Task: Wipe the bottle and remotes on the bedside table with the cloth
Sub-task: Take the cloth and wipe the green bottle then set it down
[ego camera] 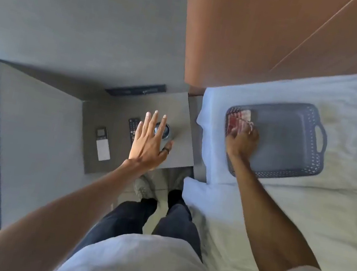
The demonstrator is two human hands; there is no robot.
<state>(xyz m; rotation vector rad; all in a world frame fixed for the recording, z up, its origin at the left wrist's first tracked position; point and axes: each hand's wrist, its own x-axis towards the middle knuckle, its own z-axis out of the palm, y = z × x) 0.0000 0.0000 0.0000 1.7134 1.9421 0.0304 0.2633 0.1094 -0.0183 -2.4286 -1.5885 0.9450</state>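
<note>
Risk is judged greatest at the bottle on the bedside table, between dark remote and bed: it could be toppled by the left hand, held flat above it, fingers spread, gripping nothing. Rightward, the right hand is closed on the red cloth in the basket; a white remote lies leftmost.

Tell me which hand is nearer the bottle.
Left. The left hand hovers spread right over the bottle on the bedside table; the right hand is off in the basket on the bed, at the cloth.
</note>
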